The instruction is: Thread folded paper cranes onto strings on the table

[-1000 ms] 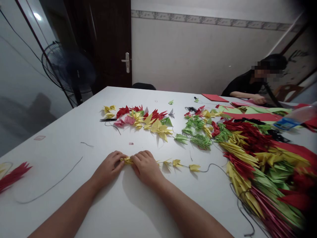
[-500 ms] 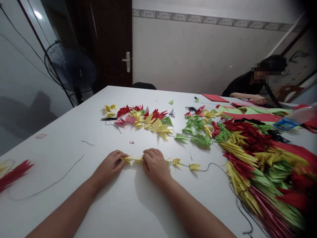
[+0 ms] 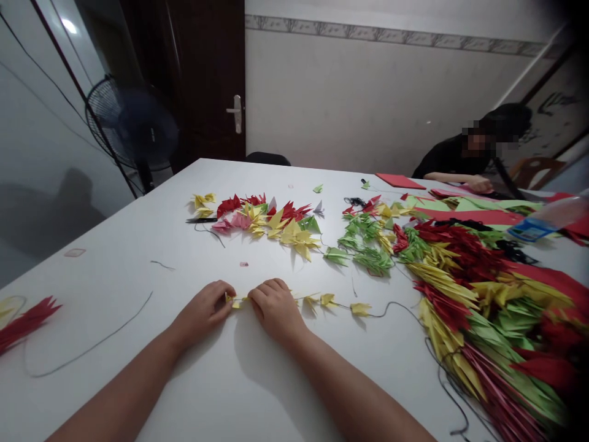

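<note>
Yellow folded paper cranes [image 3: 360, 309] are strung on a dark thread [image 3: 393, 304] across the table in front of me. My left hand [image 3: 208, 310] is closed in a pinch on a yellow paper crane at the left of the string. Close to its right, my right hand [image 3: 278, 313] has its fingers pressed together on the same string, partly covering the cranes there. A yellow piece [image 3: 236, 303] shows between the hands. To the right of my right hand, several cranes sit spaced along the thread.
Colourful paper cranes [image 3: 294, 236] lie mid-table, beside black scissors [image 3: 201, 220]. A large heap of strung paper cranes [image 3: 460, 294] covers the right side. Red folded paper [image 3: 32, 325] and a loose thread [image 3: 99, 345] are at left. Another person [image 3: 455, 156] sits far right; a fan [image 3: 133, 129] stands left.
My right hand has slid left along the string, closer to my left hand. More of the yellow cranes to its right are uncovered. My left hand has barely moved.
</note>
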{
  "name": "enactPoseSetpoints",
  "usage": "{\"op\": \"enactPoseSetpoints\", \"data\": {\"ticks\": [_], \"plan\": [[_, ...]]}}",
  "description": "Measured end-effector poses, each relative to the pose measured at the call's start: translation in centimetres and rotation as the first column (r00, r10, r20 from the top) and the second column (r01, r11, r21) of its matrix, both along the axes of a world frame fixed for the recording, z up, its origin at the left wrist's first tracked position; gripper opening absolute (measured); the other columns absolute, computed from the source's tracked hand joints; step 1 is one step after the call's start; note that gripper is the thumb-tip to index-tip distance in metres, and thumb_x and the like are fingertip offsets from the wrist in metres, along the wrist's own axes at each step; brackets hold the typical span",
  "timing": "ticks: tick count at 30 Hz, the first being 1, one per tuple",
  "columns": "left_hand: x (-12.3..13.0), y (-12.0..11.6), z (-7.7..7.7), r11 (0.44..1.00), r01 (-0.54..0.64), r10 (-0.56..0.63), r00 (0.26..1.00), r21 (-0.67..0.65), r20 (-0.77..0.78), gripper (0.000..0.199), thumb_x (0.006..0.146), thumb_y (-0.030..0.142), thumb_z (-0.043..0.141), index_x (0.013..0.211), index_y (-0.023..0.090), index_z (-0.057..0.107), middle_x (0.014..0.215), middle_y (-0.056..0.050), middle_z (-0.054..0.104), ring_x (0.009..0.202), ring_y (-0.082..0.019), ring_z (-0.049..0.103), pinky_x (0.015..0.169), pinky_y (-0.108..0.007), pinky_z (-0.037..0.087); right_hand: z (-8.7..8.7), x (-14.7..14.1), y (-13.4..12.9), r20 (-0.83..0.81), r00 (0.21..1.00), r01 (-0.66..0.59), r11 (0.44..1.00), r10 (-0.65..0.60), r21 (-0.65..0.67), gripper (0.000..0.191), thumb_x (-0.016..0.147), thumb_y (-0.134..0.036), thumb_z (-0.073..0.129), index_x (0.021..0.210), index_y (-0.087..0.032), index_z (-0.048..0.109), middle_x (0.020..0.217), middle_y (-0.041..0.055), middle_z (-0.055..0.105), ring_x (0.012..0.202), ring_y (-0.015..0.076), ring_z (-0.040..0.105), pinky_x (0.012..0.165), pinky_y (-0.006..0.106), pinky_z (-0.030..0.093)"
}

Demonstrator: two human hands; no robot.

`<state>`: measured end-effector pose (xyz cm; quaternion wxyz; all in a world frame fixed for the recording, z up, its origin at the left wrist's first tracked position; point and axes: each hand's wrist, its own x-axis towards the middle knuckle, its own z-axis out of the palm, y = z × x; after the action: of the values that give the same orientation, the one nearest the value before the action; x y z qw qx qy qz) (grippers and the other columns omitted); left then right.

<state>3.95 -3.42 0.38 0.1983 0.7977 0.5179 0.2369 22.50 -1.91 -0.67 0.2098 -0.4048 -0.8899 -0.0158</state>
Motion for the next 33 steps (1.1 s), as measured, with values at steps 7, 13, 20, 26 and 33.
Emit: {"op": "enactPoseSetpoints", "data": {"ticks": [7, 13, 20, 26, 33], "plan": [[-1.0, 0.3, 0.3, 0.997, -0.02, 0.025, 0.997, 0.068, -0.072, 0.013, 0.079, 0.021, 0.039, 0.08, 0.019, 0.051, 0.081, -0.002, 0.057, 0.076, -0.017, 0.052, 0.069, -0.029, 0.043, 0.4, 0.9, -0.2, -0.023, 0.999, 0.033, 0.995, -0.036, -0.099, 0.015, 0.086, -0.02, 0.045, 0.089, -0.019, 0.059, 0.084, 0.0033, 0.064, 0.078, 0.0154, 0.053, 0.074, 0.029, 0.033], [-1.5, 0.5, 0.1, 0.998, -0.023, 0.027, 0.997, 0.056, -0.071, 0.017, 0.078, 0.023, 0.043, 0.089, 0.019, 0.055, 0.089, -0.003, 0.059, 0.084, -0.017, 0.054, 0.076, -0.03, 0.044, 0.2, 1.2, -0.1, -0.05, 0.998, 0.021, 0.993, -0.028, -0.12, 0.016, 0.086, -0.021, 0.045, 0.091, -0.02, 0.061, 0.084, 0.0029, 0.064, 0.078, 0.0149, 0.054, 0.075, 0.029, 0.033], [-1.0, -0.1, 0.0, 0.93, -0.1, 0.153, 0.981, 0.354, -0.122, 0.038, 0.076, 0.038, 0.053, 0.11, 0.021, 0.054, 0.115, -0.008, 0.052, 0.11, -0.024, 0.044, 0.094, -0.038, 0.034, 0.1, 0.9, -0.1, -0.057, 0.998, 0.018, 0.994, -0.024, -0.111, 0.015, 0.085, -0.02, 0.047, 0.088, -0.019, 0.061, 0.083, 0.0028, 0.065, 0.077, 0.0154, 0.054, 0.073, 0.029, 0.033], [0.7, -0.4, -0.4, 0.932, 0.017, 0.089, 0.957, 0.362, -0.275, 0.017, 0.078, 0.035, 0.053, 0.078, 0.026, 0.068, 0.112, -0.005, 0.057, 0.11, -0.027, 0.043, 0.091, -0.043, 0.03, 0.0, 0.8, -0.2, -0.096, 0.995, 0.007, 0.992, -0.02, -0.127, 0.013, 0.084, -0.019, 0.049, 0.089, -0.019, 0.061, 0.083, 0.0026, 0.066, 0.077, 0.0153, 0.055, 0.074, 0.029, 0.034], [-1.0, 0.1, 0.0, 0.948, 0.016, 0.082, 0.953, 0.317, -0.292, 0.023, 0.08, 0.035, 0.05, 0.067, 0.023, 0.064, 0.096, -0.003, 0.063, 0.096, -0.022, 0.051, 0.085, -0.042, 0.03, 0.0, 0.8, -0.1, -0.118, 0.992, 0.02, 0.988, -0.038, -0.15, 0.013, 0.083, -0.026, 0.052, 0.086, -0.019, 0.063, 0.081, 0.0022, 0.066, 0.075, 0.0152, 0.055, 0.07, 0.028, 0.034]]}}
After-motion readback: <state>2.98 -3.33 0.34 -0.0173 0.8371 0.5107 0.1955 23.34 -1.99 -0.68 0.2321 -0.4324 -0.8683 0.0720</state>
